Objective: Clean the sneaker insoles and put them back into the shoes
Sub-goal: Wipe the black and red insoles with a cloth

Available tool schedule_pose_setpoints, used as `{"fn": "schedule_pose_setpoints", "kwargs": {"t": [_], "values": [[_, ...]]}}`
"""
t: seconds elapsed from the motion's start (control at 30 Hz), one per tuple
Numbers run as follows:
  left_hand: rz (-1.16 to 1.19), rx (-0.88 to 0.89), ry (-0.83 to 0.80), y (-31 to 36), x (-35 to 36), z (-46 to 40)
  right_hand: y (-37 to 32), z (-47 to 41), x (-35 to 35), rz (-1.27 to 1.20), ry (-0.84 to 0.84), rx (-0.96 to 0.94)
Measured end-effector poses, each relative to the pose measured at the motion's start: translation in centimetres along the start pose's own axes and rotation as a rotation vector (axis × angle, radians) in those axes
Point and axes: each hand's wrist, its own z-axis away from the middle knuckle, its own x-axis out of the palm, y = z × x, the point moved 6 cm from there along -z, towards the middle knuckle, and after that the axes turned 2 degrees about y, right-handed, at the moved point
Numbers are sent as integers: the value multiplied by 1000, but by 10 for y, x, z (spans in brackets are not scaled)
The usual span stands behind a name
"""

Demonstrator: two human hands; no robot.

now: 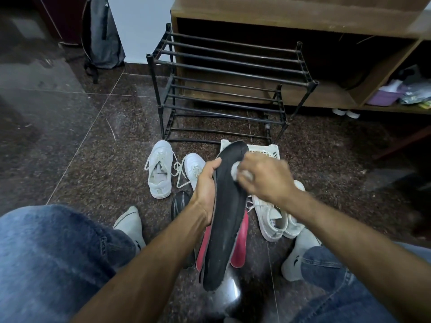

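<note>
To the left of the fingers, a pair of white lace-up sneakers [161, 169] stood on the floor. The left hand [205, 183] curled round the edge of a long black foam insole [227, 206], which looked light and bendy, best held mid-length. The right hand [265, 177], blurred, pinched a white cloth wad [236, 170] against its toe end.

No text, label, brand name or number can be read anywhere. The only sign is a small dark logo mark on each white sock [294, 262], at seven and five o'clock, too small to identify.
</note>
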Motion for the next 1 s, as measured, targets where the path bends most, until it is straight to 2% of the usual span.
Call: {"fn": "schedule_pose_setpoints", "kwargs": {"t": [0.03, 0.1, 0.2, 0.27, 0.4, 0.5, 0.57, 0.63, 0.73, 0.8, 0.87, 0.93, 1.0], "values": [[-11, -2, -16, -1, 3, 1, 18, -6, -7, -6, 54, 140], [-18, -13, -39, -2, 7, 1, 28, -11, -13, -35, 135, 238], [-11, -14, -3, -4, 3, -3, -13, 1, -7, -143, 97, 11], [27, 5, -2, -6, 2, -4, -26, 4, 0, -105, 33, -111], [10, 0, -85, -12, 14, 3, 16, -22, -11, 8, 92, 126], [12, 2, -59, -6, 13, 3, -8, -14, -12, -94, 115, 10], [30, 78, -8, 2, 7, 1, -31, 3, -7, -222, 49, -60], [94, 142, 7, 5, 0, -3, -37, 16, -4, -208, 5, -117], [24, -16, -102, -4, 8, 6, -19, 3, -5, 54, 34, -144], [-45, -129, -190, -12, 10, 10, 13, -16, -9, 140, 24, 23], [-70, -166, -235, -16, 12, 11, 34, -24, -16, 108, 47, 171], [-69, -169, -251, -15, 14, 12, 26, -17, -15, 45, 49, 123], [-45, -141, -221, -13, 11, 10, -2, 4, -8, -28, -27, -55]]}}
